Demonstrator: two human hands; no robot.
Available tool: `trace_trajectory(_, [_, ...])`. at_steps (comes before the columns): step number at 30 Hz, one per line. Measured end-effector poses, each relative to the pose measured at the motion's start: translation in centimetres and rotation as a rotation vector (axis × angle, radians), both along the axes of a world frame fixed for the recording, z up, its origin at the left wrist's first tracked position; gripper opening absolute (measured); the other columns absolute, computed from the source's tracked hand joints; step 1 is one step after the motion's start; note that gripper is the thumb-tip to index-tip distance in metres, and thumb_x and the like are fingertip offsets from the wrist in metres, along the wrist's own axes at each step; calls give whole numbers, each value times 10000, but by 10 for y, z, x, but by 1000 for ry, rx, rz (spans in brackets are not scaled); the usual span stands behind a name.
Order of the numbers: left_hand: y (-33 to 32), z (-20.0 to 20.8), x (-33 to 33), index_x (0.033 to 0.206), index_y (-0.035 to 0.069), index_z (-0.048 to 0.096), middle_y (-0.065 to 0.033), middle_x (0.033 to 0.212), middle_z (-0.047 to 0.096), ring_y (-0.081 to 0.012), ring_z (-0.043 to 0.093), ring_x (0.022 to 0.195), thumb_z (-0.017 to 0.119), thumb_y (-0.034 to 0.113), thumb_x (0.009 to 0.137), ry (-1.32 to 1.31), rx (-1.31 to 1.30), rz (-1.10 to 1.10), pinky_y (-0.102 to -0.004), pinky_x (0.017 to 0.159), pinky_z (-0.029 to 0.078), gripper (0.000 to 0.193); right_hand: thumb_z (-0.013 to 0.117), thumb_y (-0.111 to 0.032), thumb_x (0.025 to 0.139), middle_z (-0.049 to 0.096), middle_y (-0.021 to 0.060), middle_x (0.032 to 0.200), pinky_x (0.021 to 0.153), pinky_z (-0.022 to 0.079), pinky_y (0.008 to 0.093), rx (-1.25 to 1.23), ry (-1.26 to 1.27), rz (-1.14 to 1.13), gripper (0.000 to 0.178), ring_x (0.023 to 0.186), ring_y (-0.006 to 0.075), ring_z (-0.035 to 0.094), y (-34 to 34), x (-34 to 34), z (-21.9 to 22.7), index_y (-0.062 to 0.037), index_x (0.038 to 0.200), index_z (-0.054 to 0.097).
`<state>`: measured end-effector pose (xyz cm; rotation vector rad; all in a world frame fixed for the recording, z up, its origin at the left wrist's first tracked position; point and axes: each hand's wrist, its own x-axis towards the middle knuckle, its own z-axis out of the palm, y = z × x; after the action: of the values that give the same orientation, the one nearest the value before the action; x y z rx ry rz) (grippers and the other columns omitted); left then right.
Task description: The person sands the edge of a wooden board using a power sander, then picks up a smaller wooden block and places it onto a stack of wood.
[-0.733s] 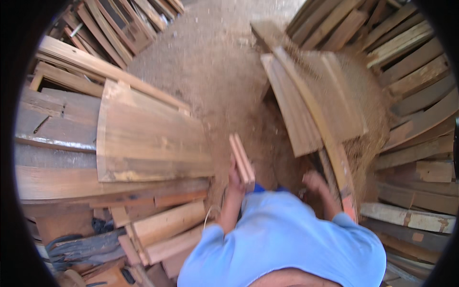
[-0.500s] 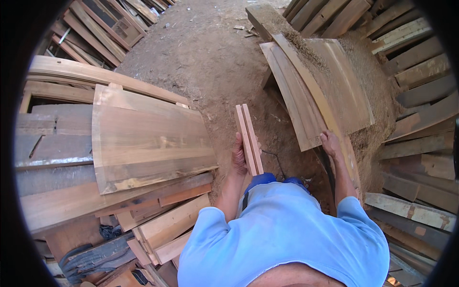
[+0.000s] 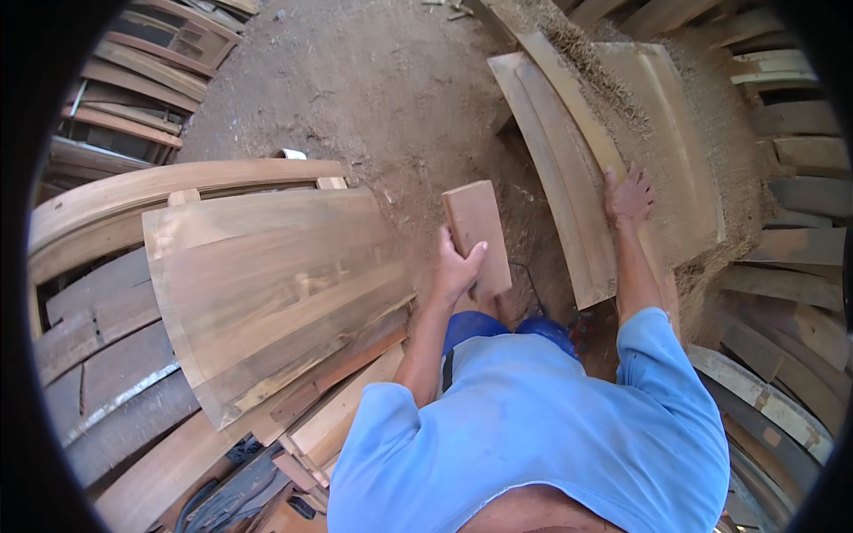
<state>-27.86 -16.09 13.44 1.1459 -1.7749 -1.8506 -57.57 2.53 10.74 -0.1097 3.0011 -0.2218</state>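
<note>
My left hand is closed around a short wooden board, thumb across its broad face. The board stands out ahead of my legs, tilted, its smooth pinkish face turned up. To the right, my right hand has its fingers spread over a long narrow wooden strip and the sawdust-strewn surface beside it. Whether the palm presses down or hovers cannot be made out. Left of that strip runs a pale wooden panel.
On my left a wide panel lies over stacked boards, with a wooden frame behind it. Boards line the right side. Shavings cover the right-hand bench. Bare earth stretches ahead.
The board in my left hand has turned from its grooved edge to its broad face. My right hand has moved forward along the strip and its fingers have spread. The whole view has shifted.
</note>
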Motion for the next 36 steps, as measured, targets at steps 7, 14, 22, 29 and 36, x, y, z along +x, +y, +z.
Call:
trace_trajectory(7, [-15,-10,-66,1153,37,539,-261,999,682,-436,678,932,783,231,778,-380,-415,-139,-504,835,528,488,470,-619,946,339,151,1577,1166,255,555,26,113,-5,724,1415,404,313,22,-29,-45,-166,1509,428])
trace_trajectory(14, [-30,-52,-92,1244,4,541,-133,1118,709,-270,703,976,736,237,901,64,276,-56,-414,867,562,458,482,-599,946,317,137,1586,1169,253,543,11,39,-24,710,1422,387,290,13,-26,-31,-163,1503,427])
trace_trajectory(22, [-24,-58,-97,1300,27,561,-95,1222,671,-212,653,1115,648,343,984,437,1179,-37,-407,992,530,454,495,-583,944,315,142,1584,1170,242,535,5,20,-30,702,1413,397,293,12,-26,-28,-160,1499,426])
trace_trajectory(29, [-15,-70,-107,1367,9,471,-104,1260,626,-199,616,1140,650,262,998,366,722,-42,-374,1015,495,482,500,-592,941,344,150,1563,1154,263,542,25,85,-4,693,1396,397,313,17,-27,-39,-165,1485,450])
trace_trajectory(36, [26,-84,-109,1347,-14,424,-131,1256,585,-198,578,1141,711,306,944,115,390,-114,-356,1011,462,588,530,-582,930,351,143,1556,1151,257,555,1,100,-5,696,1393,393,314,15,-27,-40,-171,1486,451])
